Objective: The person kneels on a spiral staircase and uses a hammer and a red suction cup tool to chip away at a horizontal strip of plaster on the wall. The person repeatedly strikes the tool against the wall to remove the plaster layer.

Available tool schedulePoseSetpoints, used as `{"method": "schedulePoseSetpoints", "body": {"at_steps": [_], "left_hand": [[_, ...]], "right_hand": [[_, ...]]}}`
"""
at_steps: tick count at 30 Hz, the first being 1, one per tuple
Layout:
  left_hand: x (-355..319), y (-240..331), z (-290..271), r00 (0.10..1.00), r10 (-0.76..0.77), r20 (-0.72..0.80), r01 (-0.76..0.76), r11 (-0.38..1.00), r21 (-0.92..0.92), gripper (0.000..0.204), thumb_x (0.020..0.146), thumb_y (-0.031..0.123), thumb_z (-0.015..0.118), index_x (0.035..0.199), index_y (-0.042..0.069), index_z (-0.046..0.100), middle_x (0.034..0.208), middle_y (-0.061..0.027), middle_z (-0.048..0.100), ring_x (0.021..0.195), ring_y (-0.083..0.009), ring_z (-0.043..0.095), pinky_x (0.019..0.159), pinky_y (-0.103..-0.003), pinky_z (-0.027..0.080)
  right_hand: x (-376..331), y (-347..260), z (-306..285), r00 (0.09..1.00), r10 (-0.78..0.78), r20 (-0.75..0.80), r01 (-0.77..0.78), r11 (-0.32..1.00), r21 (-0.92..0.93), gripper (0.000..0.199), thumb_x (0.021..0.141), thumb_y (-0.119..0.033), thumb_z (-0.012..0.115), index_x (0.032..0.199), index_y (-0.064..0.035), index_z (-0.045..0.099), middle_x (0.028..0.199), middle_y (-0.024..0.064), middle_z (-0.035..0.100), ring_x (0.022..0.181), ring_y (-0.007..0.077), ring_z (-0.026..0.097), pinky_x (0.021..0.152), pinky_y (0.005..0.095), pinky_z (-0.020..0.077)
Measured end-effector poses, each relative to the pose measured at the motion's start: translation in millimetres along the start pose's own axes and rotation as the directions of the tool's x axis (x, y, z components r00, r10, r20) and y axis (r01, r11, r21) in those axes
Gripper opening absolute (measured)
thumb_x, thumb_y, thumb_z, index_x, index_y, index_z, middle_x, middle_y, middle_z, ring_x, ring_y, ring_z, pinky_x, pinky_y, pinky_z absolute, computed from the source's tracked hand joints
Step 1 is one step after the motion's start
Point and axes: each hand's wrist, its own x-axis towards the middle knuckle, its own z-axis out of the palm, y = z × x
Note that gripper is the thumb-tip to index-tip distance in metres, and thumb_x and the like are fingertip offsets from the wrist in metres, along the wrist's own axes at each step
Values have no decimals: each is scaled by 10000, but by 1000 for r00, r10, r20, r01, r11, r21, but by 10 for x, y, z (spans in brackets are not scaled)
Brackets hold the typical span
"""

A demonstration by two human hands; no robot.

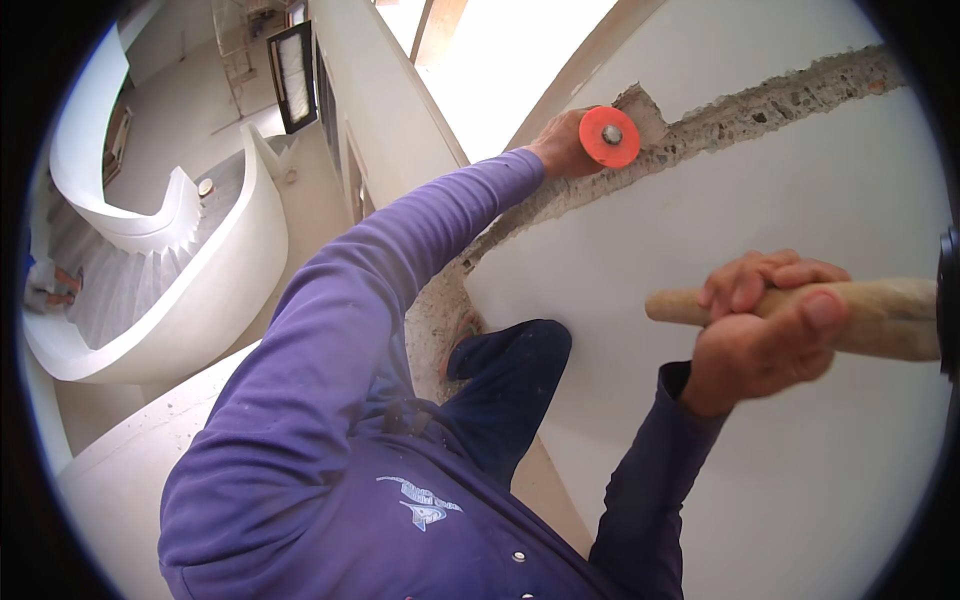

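Note:
My left hand (568, 145) reaches up to the chased groove (760, 118) in the white wall, closed round a chisel (611, 134). Its round orange hand guard (596, 150) faces me, with the grey striking end in the middle; the blade is hidden behind the guard and hand. Lower and to the right, my right hand (752, 335) wraps round the pale wooden handle of a hammer (890, 318). The handle lies nearly level, apart from the chisel. Only part of a dark head shows at the right rim.
The groove exposes rough grey concrete and runs diagonally across the wall, with a wider notch (642, 112) by the chisel. A bright opening (510, 65) lies beyond. Down to the left, a white curved staircase (255, 240) winds below, with a person's legs (68, 285) on it.

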Motion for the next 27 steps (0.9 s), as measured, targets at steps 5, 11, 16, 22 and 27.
{"method": "schedulePoseSetpoints", "body": {"at_steps": [5, 11, 16, 22, 27], "left_hand": [[100, 145, -47, 999, 36, 17, -37, 997, 70, 410, 844, 303, 800, 1173, 109, 651, 1114, -129, 717, 1045, -335, 686, 899, -411, 552], [-1, 21, 44, 999, -44, 20, 43, 999, 27, 478, 816, 355, 822, 1206, 131, 659, 1178, -122, 704, 1119, -340, 667, 949, -433, 544], [82, 9, 76, 1000, -11, 25, 11, 1000, 9, 459, 826, 358, 808, 1197, 132, 658, 1163, -132, 710, 1109, -350, 668, 944, -439, 545], [59, -54, 62, 999, 30, -13, -30, 998, 54, 428, 848, 353, 782, 1181, 115, 658, 1124, -155, 716, 1079, -366, 672, 922, -449, 544], [62, -31, 38, 998, -41, 50, 39, 999, 38, 404, 855, 353, 774, 1158, 109, 665, 1133, -148, 718, 1086, -358, 672, 915, -447, 544]], "right_hand": [[-54, 943, -476, 730, 631, 263, -193, 559, -807, 394, 1040, -317, 640, 822, 2, 568, 639, -14, 520, 555, 128, 437, 540, 322, 405], [76, -102, -223, 950, 298, 93, -241, 889, -388, 444, 1066, -408, 580, 807, -48, 561, 629, 14, 507, 459, 123, 423, 451, 300, 392], [-54, 373, -256, 996, -61, 61, 62, 998, -22, 480, 1073, -451, 519, 785, -66, 517, 603, 20, 464, 422, 140, 403, 430, 298, 389], [19, 575, -458, 633, 759, 153, -476, 538, -696, 387, 1056, -362, 608, 837, -47, 554, 595, -15, 501, 434, 97, 439, 412, 297, 375], [202, -350, -103, 978, 186, -89, -202, 951, -232, 668, 1014, -721, 442, 832, -79, 469, 599, 12, 385, 421, 101, 354, 407, 270, 378]]}}
